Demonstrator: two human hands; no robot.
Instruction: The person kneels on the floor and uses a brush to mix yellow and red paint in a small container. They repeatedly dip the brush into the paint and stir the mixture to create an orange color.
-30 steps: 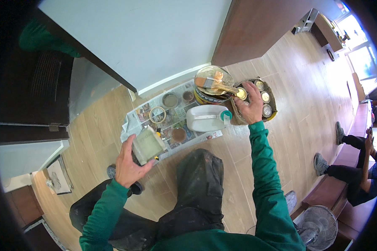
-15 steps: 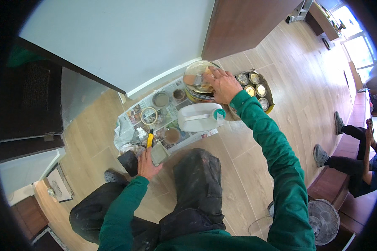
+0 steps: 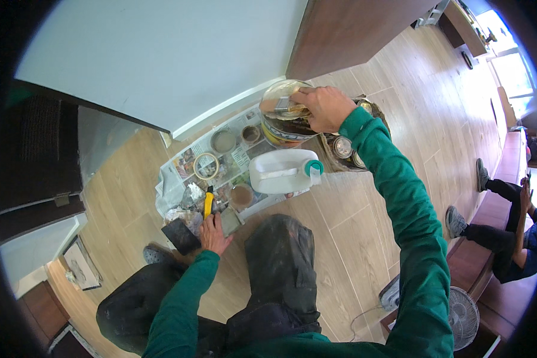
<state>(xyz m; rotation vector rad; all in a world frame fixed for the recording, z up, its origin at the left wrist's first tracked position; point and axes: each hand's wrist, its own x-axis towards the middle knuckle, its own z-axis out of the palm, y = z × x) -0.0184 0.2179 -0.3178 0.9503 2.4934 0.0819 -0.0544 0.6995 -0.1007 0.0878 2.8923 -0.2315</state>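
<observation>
My right hand is closed at the right rim of a clear round lid or shallow tub above a paint bucket; the fingertips are partly hidden. Inside the clear piece lies a flat paintbrush, its handle end covered by my fingers. The bucket's dark opening shows beneath. Low on the left, my left hand rests with fingers extended and thumb apart. Its fingertips are by the end of a yellow utility knife, between a black block and a grey-green block.
Newspaper bears a tape roll, cups of grey and brown paint and crumpled foil. A white jug with a green cap stands before the bucket. Small cans sit right. A fan and a seated person are farther right.
My right hand has moved up and right, and the clear round piece has shifted upward, showing more of the bucket's opening. My left hand keeps its place beside the knife.
</observation>
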